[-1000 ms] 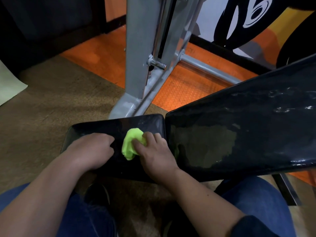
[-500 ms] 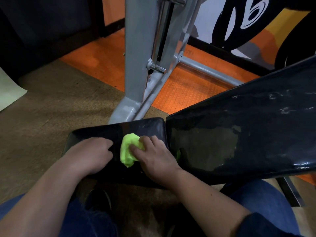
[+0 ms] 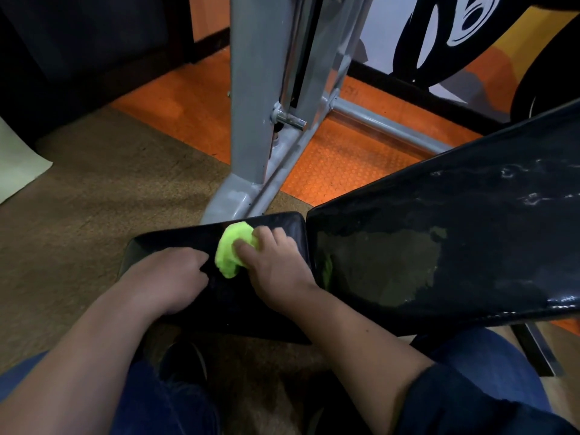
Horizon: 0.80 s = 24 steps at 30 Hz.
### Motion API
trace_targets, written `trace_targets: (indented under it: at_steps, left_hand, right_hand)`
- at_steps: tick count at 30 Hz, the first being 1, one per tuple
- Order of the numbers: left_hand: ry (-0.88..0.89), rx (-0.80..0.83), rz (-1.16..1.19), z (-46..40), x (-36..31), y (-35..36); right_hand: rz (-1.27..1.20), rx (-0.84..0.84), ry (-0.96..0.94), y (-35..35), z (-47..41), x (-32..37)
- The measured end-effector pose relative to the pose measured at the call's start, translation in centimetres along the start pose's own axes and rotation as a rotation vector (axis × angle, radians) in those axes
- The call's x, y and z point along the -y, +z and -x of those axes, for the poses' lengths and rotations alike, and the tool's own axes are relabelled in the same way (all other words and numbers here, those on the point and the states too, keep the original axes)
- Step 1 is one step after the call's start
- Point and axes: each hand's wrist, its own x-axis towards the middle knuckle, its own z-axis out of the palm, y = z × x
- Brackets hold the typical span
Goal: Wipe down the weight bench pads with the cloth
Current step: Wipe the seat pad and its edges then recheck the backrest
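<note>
On the small black seat pad (image 3: 175, 246) at centre-near, right hand (image 3: 276, 271) presses a bunched lime-green cloth (image 3: 232, 252) onto the vinyl, fingers curled over its right side, thumb against its near edge. Cloth sits toward the far right part of the seat pad, close to the gap before the backrest pad (image 3: 455, 246). Left hand (image 3: 166, 281) rests on the same pad just left of the cloth, fingers curled under against the pad, holding nothing; fingertips near the cloth but apart from it. Hands slightly motion-blurred, so exact finger contact on the cloth is hard to tell.

Backrest pad is larger, black, glossy, angled up to the right; a dull patch shows on its near-left area, whitish streaks farther right. A bit of green shows at the gap between the two pads, possibly a reflection of the cloth.

Far of the seat pad: grey metal frame upright (image 3: 251, 105) with a chrome pin (image 3: 290, 120), a grey crossbar (image 3: 386, 124) running right. Floor: brown carpet (image 3: 78, 199) left and near, orange studded mat (image 3: 339, 158) far. Pale sheet (image 3: 15, 161) at left edge. Blue jeans (image 3: 489, 372) at the bottom, dark shoe (image 3: 185, 362) below the seat pad.
</note>
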Motion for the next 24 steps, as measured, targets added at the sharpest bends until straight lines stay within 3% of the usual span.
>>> trace_targets:
  at_steps: [3,7,12,16,21,24]
  left_hand:
    - [-0.010,-0.011,0.007,-0.1,0.0,0.1]
    - [-0.014,-0.008,-0.005,-0.4,0.0,0.2]
    - [-0.008,0.004,-0.005,-0.4,0.4,0.3]
    - [-0.024,-0.007,-0.002,-0.3,0.3,0.3]
    - [-0.016,0.006,-0.020,-0.4,0.4,0.3]
    - [-0.014,0.006,-0.026,-0.6,0.6,0.5]
  right_hand:
    - [0.002,0.004,-0.087,0.3,0.7,-0.8]
    - [0.009,0.004,0.055,-0.2,-1.1,-0.3]
    - [-0.006,0.005,-0.088,0.4,0.3,-0.9]
    - [-0.002,0.019,0.059,-0.1,-1.4,-0.6]
    - [0.002,0.029,-0.091,0.5,-0.7,-1.2]
    - [0.024,0.032,-0.010,0.2,-1.7,-1.6]
